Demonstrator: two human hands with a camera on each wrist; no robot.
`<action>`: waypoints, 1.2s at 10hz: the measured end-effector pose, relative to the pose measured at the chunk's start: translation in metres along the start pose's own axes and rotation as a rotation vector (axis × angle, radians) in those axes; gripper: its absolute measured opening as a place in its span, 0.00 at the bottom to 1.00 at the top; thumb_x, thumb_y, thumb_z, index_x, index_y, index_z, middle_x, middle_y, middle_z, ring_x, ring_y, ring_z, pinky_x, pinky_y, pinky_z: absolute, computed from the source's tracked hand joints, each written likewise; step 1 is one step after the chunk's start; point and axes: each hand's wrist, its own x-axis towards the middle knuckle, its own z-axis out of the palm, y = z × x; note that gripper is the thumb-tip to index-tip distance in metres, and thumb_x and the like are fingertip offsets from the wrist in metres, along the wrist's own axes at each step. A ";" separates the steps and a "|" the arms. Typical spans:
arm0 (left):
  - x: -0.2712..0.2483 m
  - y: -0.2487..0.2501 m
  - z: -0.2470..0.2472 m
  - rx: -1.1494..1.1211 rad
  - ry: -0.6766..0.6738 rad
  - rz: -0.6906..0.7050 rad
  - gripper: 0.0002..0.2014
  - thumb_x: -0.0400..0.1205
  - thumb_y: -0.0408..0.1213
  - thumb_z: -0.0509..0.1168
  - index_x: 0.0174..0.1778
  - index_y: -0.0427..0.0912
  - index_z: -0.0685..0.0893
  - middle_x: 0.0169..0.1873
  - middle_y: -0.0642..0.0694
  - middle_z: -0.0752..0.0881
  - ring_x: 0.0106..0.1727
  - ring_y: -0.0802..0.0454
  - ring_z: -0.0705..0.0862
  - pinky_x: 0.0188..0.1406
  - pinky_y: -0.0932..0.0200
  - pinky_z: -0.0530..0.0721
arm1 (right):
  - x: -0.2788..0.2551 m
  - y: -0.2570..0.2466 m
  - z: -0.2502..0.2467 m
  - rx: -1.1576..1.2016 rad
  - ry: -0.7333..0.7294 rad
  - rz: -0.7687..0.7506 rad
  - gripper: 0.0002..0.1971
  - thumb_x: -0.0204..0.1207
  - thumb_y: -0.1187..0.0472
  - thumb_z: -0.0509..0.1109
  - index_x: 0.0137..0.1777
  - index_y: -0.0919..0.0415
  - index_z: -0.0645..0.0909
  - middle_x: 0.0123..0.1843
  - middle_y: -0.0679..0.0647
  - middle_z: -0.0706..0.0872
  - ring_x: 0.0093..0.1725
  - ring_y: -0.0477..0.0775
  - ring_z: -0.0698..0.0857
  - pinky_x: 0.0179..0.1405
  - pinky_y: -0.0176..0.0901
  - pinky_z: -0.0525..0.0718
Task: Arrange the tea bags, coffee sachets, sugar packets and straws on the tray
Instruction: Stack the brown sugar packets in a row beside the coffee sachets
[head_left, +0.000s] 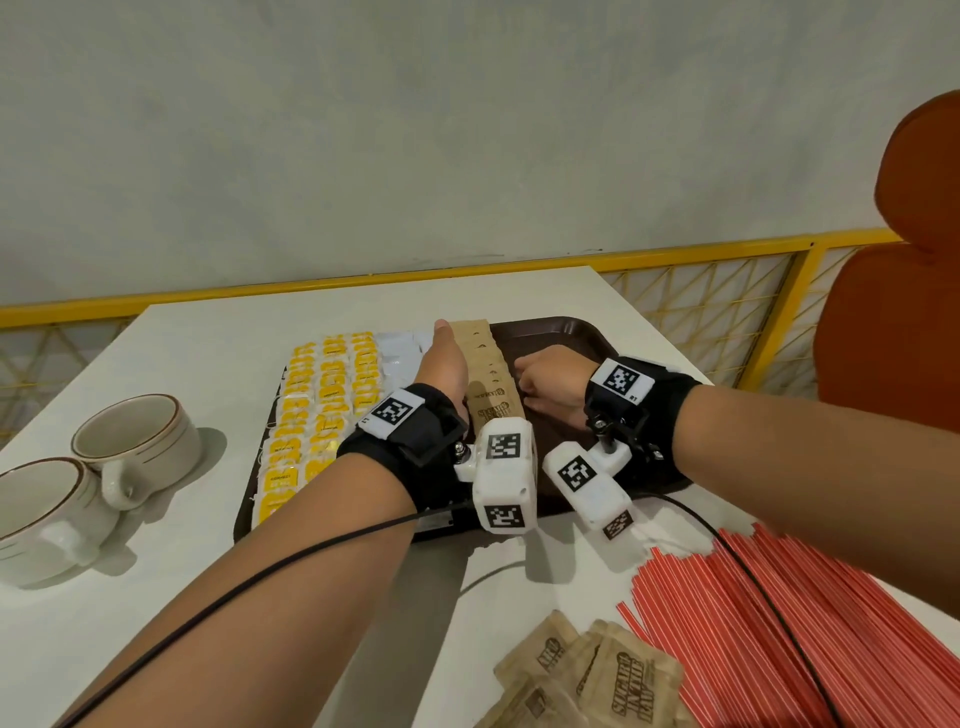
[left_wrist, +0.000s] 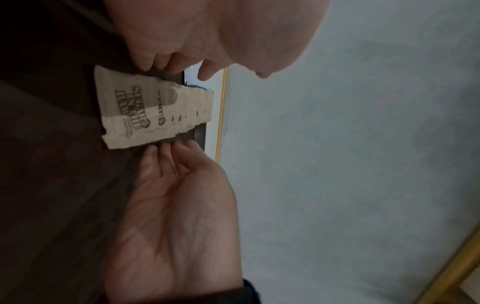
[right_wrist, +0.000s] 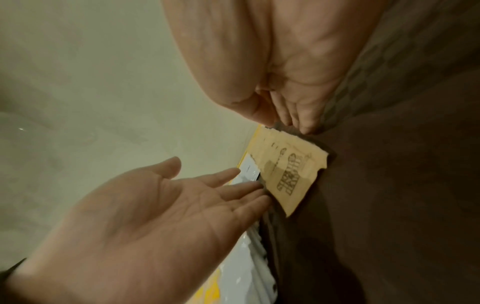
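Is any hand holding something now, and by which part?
Nothing is gripped. Both hands press straight fingers against opposite side edges of the sugar packets row.

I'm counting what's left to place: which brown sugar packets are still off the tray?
The loose brown sugar packets on the white table beside the red straws; the other brown packets stand in a row on the tray.
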 end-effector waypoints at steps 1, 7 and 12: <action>-0.009 -0.006 0.000 0.004 -0.021 0.029 0.33 0.86 0.60 0.40 0.80 0.40 0.62 0.63 0.34 0.78 0.34 0.49 0.74 0.40 0.54 0.74 | -0.016 -0.001 0.008 -0.049 -0.004 -0.003 0.22 0.71 0.68 0.64 0.66 0.69 0.78 0.66 0.68 0.81 0.57 0.63 0.84 0.66 0.62 0.81; -0.038 -0.014 0.004 -0.025 -0.015 0.031 0.31 0.88 0.57 0.42 0.81 0.42 0.61 0.76 0.35 0.70 0.76 0.40 0.70 0.70 0.49 0.69 | -0.026 -0.004 0.007 -0.093 0.011 0.112 0.16 0.77 0.78 0.65 0.35 0.60 0.70 0.41 0.58 0.78 0.21 0.45 0.82 0.23 0.31 0.83; -0.034 -0.008 0.002 0.032 -0.022 0.068 0.31 0.87 0.58 0.40 0.80 0.42 0.63 0.74 0.36 0.73 0.74 0.41 0.72 0.65 0.51 0.70 | -0.027 -0.013 0.010 -0.221 0.119 0.078 0.03 0.72 0.74 0.71 0.41 0.69 0.85 0.43 0.63 0.87 0.41 0.58 0.86 0.52 0.53 0.89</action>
